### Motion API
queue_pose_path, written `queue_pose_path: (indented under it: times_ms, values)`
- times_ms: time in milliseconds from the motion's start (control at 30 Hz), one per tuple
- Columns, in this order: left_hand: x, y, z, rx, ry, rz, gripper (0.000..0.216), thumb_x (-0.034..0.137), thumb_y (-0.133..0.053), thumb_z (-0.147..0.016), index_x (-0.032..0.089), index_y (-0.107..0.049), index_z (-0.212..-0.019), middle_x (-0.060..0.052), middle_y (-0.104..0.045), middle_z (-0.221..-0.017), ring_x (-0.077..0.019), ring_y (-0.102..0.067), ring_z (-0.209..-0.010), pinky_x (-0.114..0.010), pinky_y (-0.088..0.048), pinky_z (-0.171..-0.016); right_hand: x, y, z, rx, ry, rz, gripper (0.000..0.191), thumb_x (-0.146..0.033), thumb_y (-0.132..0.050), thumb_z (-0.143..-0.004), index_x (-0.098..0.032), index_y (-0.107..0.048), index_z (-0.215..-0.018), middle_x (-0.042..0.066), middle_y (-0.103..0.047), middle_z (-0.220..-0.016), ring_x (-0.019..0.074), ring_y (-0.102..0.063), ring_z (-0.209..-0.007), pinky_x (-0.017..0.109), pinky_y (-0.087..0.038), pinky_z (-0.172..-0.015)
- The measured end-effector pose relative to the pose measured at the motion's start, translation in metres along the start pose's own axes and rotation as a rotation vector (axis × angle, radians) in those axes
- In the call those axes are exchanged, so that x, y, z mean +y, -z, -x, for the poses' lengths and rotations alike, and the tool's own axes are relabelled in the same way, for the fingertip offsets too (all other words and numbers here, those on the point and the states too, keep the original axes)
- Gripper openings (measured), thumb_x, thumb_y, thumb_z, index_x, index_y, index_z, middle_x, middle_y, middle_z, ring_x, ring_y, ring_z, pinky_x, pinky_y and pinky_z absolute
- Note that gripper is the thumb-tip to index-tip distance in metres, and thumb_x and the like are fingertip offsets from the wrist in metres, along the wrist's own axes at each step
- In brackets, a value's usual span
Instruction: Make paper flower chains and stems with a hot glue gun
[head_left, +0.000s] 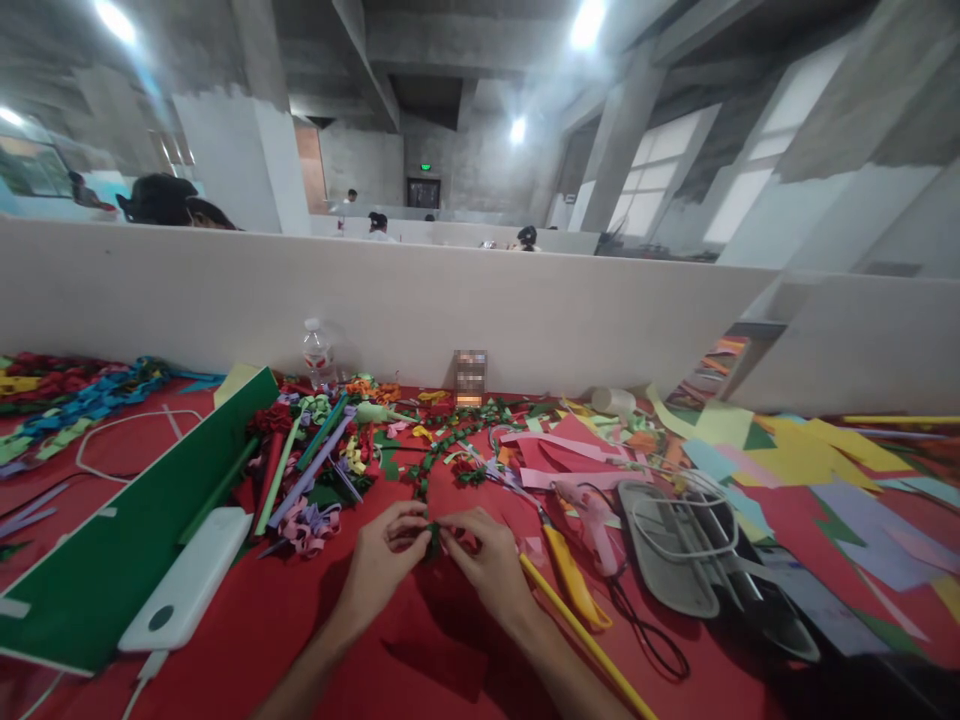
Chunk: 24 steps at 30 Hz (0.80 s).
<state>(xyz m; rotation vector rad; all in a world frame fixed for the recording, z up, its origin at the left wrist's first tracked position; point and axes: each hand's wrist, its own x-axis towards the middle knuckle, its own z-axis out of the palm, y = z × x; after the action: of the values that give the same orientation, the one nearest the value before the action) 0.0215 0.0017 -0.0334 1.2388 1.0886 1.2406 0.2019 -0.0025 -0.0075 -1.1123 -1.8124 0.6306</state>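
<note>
In the middle of the red-covered table, my left hand [386, 545] and my right hand [484, 555] meet at the fingertips. Pinched between them is a small dark green paper piece [433, 541], mostly covered by the fingers. Just beyond my hands, a garland of curled green paper [427, 465] stretches toward the back. Curled pink and purple paper strips [311, 525] lie left of my left hand. To the right of my right hand are a yellow-handled tool [570, 570], a yellow stick [592, 645] and a pink glue gun [598, 525].
A green board [142, 520] and white power bank [191, 580] stand at left. A clear bottle [318, 358] is by the white partition [405, 300]. A grey tray [667, 570] and coloured paper sheets [817, 455] lie at right. People sit beyond the partition.
</note>
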Motion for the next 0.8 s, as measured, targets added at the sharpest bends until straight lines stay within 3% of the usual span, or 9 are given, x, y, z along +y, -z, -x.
queue_pose_path:
  times_ms: [800]
  values:
    - [0.0022, 0.0016, -0.0053, 0.036, 0.015, 0.049, 0.036, 0.035, -0.079, -0.073, 0.016, -0.067, -0.101, -0.007, -0.077, -0.085, -0.0191, -0.074, -0.083, -0.028, -0.059, -0.080, -0.0079, -0.0001, 0.0017, -0.056, 0.022, -0.009, 0.024, -0.019, -0.061, -0.094, -0.027, -0.079, -0.109, 0.006, -0.074, -0.097, 0.0220, -0.064, -0.092, 0.034, -0.048, -0.083]
